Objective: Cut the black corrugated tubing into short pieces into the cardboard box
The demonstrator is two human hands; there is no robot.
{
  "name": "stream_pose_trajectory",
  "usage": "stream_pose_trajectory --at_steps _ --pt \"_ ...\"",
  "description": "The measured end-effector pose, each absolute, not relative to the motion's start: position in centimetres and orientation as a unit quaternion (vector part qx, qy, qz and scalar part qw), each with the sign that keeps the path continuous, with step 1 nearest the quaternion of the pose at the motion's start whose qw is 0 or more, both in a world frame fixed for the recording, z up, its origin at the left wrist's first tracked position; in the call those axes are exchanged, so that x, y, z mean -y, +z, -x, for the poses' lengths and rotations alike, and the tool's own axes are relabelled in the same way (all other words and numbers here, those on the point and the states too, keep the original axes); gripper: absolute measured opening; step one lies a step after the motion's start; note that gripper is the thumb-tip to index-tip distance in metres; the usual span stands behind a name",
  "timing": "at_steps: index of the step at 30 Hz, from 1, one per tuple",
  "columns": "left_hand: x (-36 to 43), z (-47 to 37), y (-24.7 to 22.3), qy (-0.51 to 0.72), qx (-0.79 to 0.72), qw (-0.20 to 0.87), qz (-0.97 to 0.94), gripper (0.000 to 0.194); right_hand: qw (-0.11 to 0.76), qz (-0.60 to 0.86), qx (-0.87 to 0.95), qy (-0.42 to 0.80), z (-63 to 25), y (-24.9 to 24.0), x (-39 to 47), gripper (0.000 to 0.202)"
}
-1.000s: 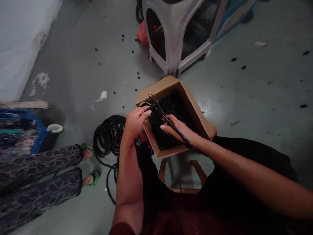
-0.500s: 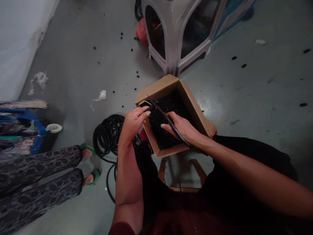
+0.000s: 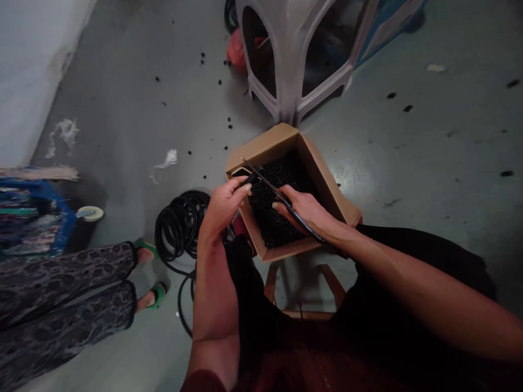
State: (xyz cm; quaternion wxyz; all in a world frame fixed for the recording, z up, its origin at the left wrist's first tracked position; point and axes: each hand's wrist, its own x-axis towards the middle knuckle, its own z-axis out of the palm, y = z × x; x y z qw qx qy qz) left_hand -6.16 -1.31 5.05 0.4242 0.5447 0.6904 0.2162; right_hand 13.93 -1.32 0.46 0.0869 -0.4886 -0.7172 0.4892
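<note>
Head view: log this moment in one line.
left hand: holding black piece | right hand: holding scissors | below: cardboard box containing black bits

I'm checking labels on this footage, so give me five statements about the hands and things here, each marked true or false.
1. The right hand holds scissors. True.
2. The left hand is empty. False: it holds a black piece.
3. The cardboard box contains small black bits. True.
4. The black coils lie inside the box. False: they are on the floor, outside it.
5. A plastic stool stands beyond the box. True.
</note>
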Motion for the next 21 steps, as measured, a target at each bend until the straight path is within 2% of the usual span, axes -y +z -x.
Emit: stream_pose_trajectory --at_steps 14,21 --pt "1.2 6.0 5.3 0.196 -0.648 0.478 -0.56 0.034 0.066 0.489 0.732 0.469 -14.2 1.0 1.0 0.022" --pt "1.2 6.5 4.8 0.158 -0.648 0.424 -0.613 0.034 0.095 0.471 0.731 0.485 -14.6 0.2 1.0 0.028"
